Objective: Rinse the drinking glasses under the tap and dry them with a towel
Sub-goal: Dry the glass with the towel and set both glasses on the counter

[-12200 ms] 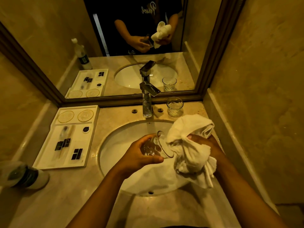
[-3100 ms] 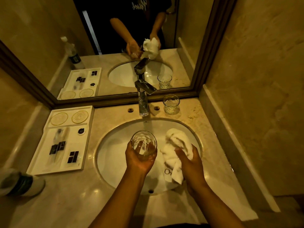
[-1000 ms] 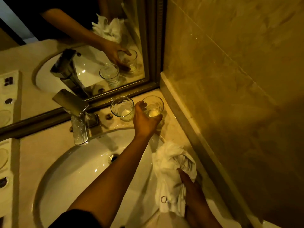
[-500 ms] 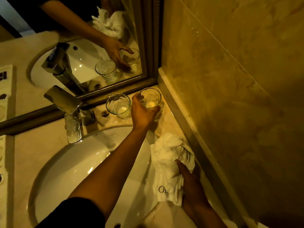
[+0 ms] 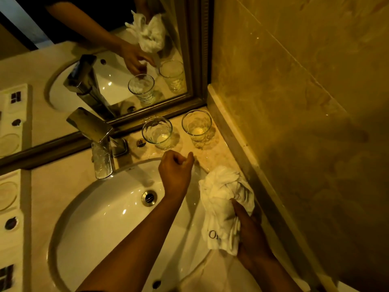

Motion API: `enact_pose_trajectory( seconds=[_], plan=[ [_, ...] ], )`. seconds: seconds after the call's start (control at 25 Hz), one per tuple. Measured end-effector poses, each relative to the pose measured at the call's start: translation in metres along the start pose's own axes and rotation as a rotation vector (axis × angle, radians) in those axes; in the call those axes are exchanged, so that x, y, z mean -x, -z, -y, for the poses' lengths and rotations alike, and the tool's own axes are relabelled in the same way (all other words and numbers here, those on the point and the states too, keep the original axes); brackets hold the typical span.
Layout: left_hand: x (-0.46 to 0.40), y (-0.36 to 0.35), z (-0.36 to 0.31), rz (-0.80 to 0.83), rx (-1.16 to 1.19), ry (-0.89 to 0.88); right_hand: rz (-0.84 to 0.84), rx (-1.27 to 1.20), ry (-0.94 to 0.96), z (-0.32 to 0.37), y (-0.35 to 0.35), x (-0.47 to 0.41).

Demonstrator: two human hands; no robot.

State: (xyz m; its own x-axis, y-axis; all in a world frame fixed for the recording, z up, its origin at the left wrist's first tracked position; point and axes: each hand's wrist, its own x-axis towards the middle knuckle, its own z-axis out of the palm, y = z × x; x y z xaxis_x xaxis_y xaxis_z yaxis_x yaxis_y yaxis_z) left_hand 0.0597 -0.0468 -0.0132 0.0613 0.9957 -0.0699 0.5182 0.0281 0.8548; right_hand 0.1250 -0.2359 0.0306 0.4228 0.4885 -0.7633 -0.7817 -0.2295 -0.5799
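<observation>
Spanning the lower left of the frame, a white sink point(image 5: 101, 224) sits in a marble counter point(image 5: 219, 152) under a framed mirror point(image 5: 195, 60); no water can be seen running from the chrome tap point(image 5: 99, 142) at centre left; a white towel point(image 5: 223, 199) lies bunched at the basin's right rim, right of centre, gripped from below by the right hand point(image 5: 250, 234), its fingers closed into the cloth; the left hand point(image 5: 175, 171), at mid-frame above the basin's far edge, holds nothing, its fingers curled loosely inward and clear of both glasses; two drinking glasses stand upright and apart on the counter against the mirror frame, the left glass point(image 5: 157, 132) near the tap, the right glass point(image 5: 196, 126) close to the side wall; whether either is fully dry cannot be told. A wet sheen shows on the marble in front of them; a glass set on that film could slide if nudged, and a careless sweep of the free hand, so close by, could tip one into the basin; the dangling towel end could also snag a rim.
</observation>
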Motion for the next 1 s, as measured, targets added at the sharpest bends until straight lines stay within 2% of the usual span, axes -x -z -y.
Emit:
enact_pose_trajectory(
  seconds=[0.16,0.24,0.48,0.64,0.84,1.0],
  plan=[
    [-0.017,0.022,0.012,-0.176,0.075,0.142,0.004,-0.011,0.021,-0.006,-0.001,-0.002],
    [-0.036,0.023,0.014,-0.193,0.129,0.166,0.001,-0.053,0.027,-0.008,-0.001,-0.003],
    [-0.080,0.014,0.011,-0.085,0.132,0.053,0.023,-0.049,0.053,-0.011,-0.001,-0.004],
    [-0.082,0.017,0.012,-0.077,0.166,0.052,0.053,-0.040,0.037,-0.013,-0.001,0.000],
    [-0.043,0.043,0.012,-0.014,0.199,-0.028,0.066,-0.014,0.061,-0.012,-0.010,0.007],
    [0.011,0.095,0.022,0.155,0.151,-0.135,0.170,0.060,0.156,0.001,-0.033,0.028]
  ],
)
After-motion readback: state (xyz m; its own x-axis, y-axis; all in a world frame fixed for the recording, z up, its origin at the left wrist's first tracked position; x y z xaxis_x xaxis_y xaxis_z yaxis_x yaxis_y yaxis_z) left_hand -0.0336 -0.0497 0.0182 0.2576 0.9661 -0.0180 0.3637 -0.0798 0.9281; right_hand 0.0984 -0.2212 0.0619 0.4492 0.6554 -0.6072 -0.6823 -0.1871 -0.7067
